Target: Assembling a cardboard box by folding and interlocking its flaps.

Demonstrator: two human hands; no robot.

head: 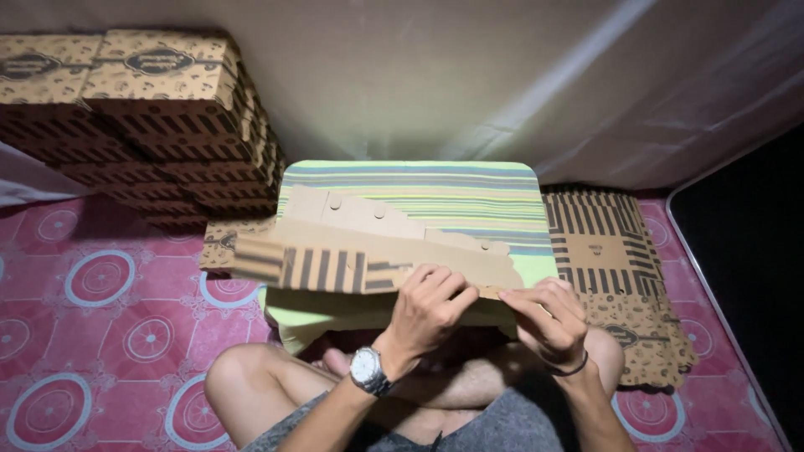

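Observation:
A flat brown cardboard box blank (352, 243) with dark stripes on one flap lies across a small striped green table (469, 188). My left hand (429, 308), with a wristwatch on its wrist, grips the near edge of the cardboard with fingers curled over it. My right hand (548, 320), wearing a dark wristband, pinches the same near edge just to the right. Both hands are close together at the table's front edge, above my crossed bare legs.
A tall stack of folded printed cardboard boxes (151, 125) stands at the back left. A pile of flat striped box blanks (615, 268) lies on the right of the table. A pink patterned mat (100, 318) covers the floor. A pale curtain hangs behind.

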